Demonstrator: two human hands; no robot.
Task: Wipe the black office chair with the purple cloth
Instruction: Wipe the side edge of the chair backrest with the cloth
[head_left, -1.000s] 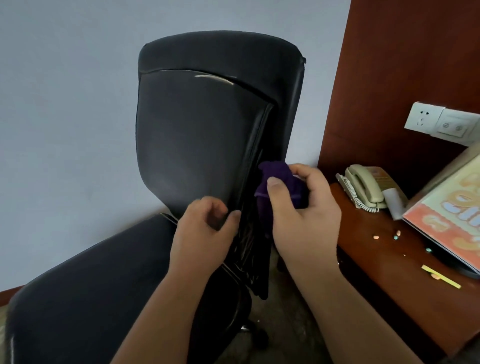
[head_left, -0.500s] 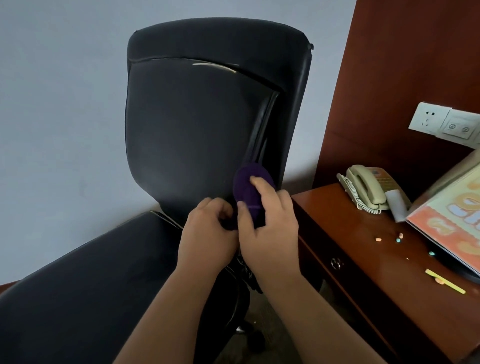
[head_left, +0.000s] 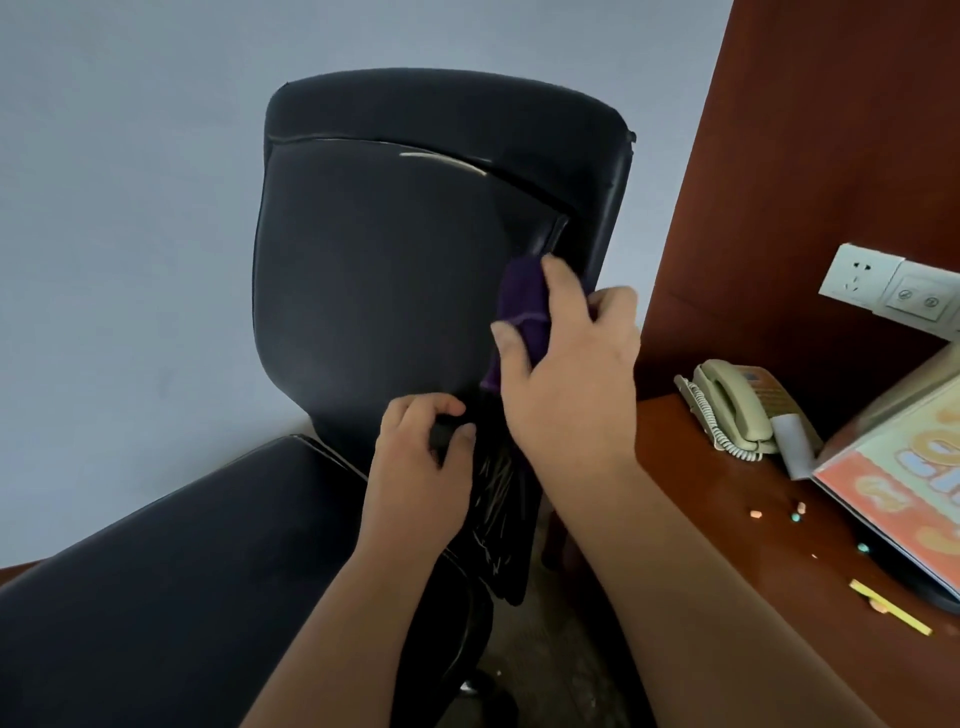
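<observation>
While one black office chair fills the middle of the view, backrest upright and seat running toward the lower left, it stands just beside the left edge of the wooden counter, turned so the backrest's right-hand seam faces the person. That turn looks deliberate: the groove between the front pad and the outer shell is where dust would gather, and this way it is within reach.

Two hands are at work. The right hand grips the single purple cloth, bunched, with thumb and forefinger closed on it, and presses it into that groove about halfway up the backrest's right edge. The left hand has its fingers curled round a dark part at the foot of the backrest, probably to stop the chair swivelling under the rubbing.

On the counter one printed board leans at the right edge. One cream telephone sits at the far corner against the wood panel, with two wall plates fixed above it. Toward the near edge lies one yellow strip. I count four small coloured bits scattered between it and the telephone, too small to identify.
</observation>
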